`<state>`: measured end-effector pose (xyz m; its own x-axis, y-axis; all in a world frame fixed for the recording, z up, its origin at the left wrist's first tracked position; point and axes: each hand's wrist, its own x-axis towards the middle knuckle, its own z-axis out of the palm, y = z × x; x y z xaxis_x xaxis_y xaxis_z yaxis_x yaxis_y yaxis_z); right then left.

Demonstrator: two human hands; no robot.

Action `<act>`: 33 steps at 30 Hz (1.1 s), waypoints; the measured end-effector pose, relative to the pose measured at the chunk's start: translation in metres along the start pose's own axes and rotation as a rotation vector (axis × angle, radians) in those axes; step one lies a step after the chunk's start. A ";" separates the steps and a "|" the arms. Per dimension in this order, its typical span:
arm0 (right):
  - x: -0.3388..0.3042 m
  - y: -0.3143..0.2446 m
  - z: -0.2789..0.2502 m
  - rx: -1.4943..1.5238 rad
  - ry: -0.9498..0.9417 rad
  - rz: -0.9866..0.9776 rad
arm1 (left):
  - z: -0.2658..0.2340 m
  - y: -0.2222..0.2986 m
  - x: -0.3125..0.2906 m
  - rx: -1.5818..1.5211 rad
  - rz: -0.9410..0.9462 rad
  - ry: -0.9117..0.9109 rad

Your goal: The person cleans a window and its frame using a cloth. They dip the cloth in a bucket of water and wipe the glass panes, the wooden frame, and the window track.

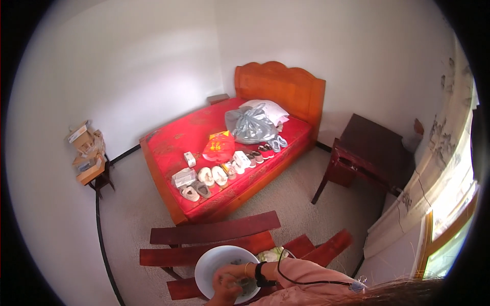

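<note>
A white basin [203, 265] stands low in front of me on the dark red benches, with something greyish, perhaps water, in its bottom. Both my hands are together inside its rim. My right hand [234, 272] reaches in from the right, with a black band and a thin gold bracelet at the wrist and a pink sleeve behind. Coming from the lower edge, my left hand [225, 291] presses against it with curled fingers. Whatever lies between the hands is hidden and too small to make out.
Dark red wooden benches [214, 229] stand around the basin. Beyond is a bed [176, 148] with red covering, several shoes [219, 176], a red bag [219, 148] and a grey plastic bag [250, 124]. A dark table [375, 145] stands right; cardboard boxes [87, 153] sit left.
</note>
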<state>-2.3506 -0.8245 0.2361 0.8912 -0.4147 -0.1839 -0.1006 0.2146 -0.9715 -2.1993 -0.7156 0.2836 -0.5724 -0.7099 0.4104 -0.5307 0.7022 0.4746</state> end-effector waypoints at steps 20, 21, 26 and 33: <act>-0.390 -0.005 0.201 -0.378 1.419 0.003 | 0.119 0.159 0.101 -1.667 -0.559 -0.777; -0.403 0.006 0.229 -0.282 1.496 -0.055 | 0.161 0.158 0.091 -1.658 -0.547 -0.881; -0.451 0.039 0.338 -0.443 1.968 -0.098 | 0.240 0.296 0.071 -1.781 -0.535 -1.597; -0.498 0.036 0.455 -0.768 2.227 0.480 | 0.268 0.464 0.051 -1.693 -0.175 -1.700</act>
<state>-2.5970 -0.2073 0.3607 -0.7876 -0.4977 0.3634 -0.6071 0.5253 -0.5963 -2.6419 -0.4114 0.3158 -0.8552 0.5183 -0.0016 -0.3527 -0.5797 0.7345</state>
